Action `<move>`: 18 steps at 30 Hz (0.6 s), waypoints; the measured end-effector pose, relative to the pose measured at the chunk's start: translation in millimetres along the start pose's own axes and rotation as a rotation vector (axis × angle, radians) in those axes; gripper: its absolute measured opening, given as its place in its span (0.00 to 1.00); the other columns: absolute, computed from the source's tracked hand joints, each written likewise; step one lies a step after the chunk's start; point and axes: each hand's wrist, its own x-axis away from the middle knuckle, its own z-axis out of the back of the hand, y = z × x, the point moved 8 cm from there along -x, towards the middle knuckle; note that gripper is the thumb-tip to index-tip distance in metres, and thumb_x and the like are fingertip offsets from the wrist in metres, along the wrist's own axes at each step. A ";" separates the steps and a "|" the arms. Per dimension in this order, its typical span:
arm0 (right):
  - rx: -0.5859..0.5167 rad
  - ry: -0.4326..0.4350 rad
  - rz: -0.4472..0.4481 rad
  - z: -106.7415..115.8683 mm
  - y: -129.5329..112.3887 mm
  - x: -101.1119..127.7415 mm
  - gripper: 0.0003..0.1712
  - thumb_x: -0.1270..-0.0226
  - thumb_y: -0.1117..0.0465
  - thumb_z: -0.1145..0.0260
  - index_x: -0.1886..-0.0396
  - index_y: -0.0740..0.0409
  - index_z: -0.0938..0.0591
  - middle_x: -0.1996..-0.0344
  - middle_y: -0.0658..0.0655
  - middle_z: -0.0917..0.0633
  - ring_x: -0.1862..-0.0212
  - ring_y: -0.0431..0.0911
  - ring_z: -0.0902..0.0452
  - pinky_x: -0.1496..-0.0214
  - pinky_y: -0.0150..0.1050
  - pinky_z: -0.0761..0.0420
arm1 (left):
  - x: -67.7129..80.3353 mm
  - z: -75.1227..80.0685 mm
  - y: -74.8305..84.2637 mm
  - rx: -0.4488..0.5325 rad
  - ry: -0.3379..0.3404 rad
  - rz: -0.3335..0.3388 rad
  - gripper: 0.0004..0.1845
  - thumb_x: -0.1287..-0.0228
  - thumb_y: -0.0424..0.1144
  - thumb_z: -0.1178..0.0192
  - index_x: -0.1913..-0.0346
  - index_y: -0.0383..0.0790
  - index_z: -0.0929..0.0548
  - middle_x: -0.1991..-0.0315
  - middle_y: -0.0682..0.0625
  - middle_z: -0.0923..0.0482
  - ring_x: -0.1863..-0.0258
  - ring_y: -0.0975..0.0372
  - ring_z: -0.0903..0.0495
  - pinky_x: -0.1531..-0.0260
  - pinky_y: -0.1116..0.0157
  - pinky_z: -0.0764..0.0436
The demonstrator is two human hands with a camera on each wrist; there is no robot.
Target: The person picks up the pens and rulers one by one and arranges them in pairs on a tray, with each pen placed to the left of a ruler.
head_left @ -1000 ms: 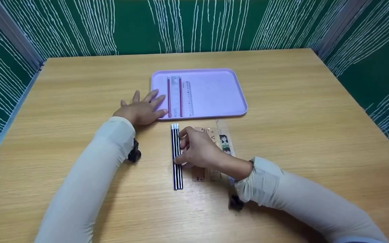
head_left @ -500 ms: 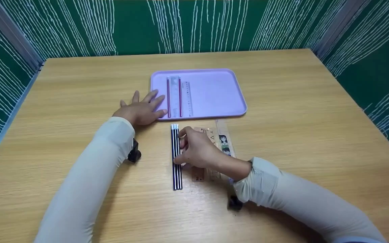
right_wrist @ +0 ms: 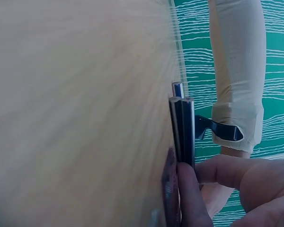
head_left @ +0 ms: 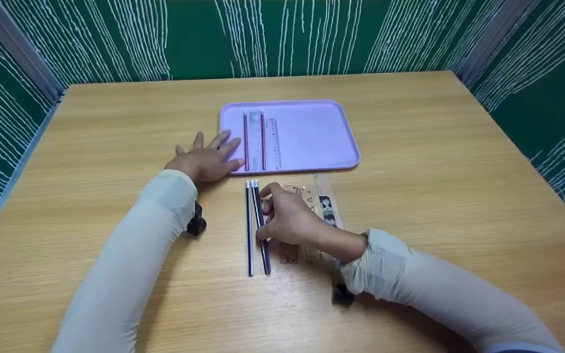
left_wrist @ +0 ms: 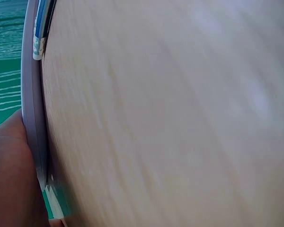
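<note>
My left hand point(head_left: 203, 159) lies spread over the left rim of a purple tray point(head_left: 312, 132), fingertips inside it. Two dark striped pencils point(right_wrist: 183, 127) are pinched between the thumb and fingers of my right hand point(head_left: 287, 215), slanting slightly in front of the tray. Just left of them, a single blue pencil point(head_left: 249, 235) lies apart on the table, its white-tipped end toward the tray. Beneath and beside my right hand are clear patterned rulers point(head_left: 308, 196), partly covered by it. Another clear ruler point(head_left: 328, 203) with cartoon figures lies further right.
Inside the tray, toward its left, two red pencils point(head_left: 263, 142) lie parallel with a wide clear ruler point(head_left: 254, 142) between them and a narrower ruler point(head_left: 273, 142) to the right. A wooden table point(head_left: 434, 162) spreads around, with green patterned walls point(head_left: 194, 44) behind and at the sides.
The bunched pencils have parted: one now lies separate on the left, while two tilt rightward in my right hand's pinch. My left hand stays on the tray.
</note>
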 end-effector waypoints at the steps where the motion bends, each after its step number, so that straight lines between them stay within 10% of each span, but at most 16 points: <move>1: -0.035 -0.009 -0.012 0.4 0.3 0.3 0.46 0.55 0.77 0.22 0.35 0.62 0.31 0.57 0.57 0.21 0.65 0.46 0.19 0.67 0.39 0.11 | -0.2 0.1 -0.1 -0.002 0.000 0.002 0.39 0.29 0.76 0.68 0.19 0.74 0.64 0.17 0.64 0.79 0.20 0.37 0.80 0.34 0.23 0.74; 7: -0.213 -0.062 -0.092 3.7 1.3 2.3 0.47 0.52 0.81 0.24 0.33 0.60 0.34 0.52 0.62 0.22 0.61 0.52 0.17 0.66 0.47 0.09 | -1.1 0.0 -0.8 -0.011 -0.002 0.003 0.40 0.29 0.76 0.69 0.19 0.74 0.65 0.17 0.63 0.79 0.20 0.37 0.80 0.33 0.23 0.73; 18: -0.225 -0.140 -0.127 12.9 7.4 5.5 0.44 0.46 0.76 0.25 0.30 0.58 0.34 0.56 0.62 0.19 0.65 0.53 0.12 0.64 0.49 0.09 | 0.2 -0.4 -2.5 0.006 -0.006 0.018 0.40 0.30 0.77 0.67 0.20 0.75 0.63 0.17 0.64 0.78 0.20 0.39 0.81 0.33 0.24 0.73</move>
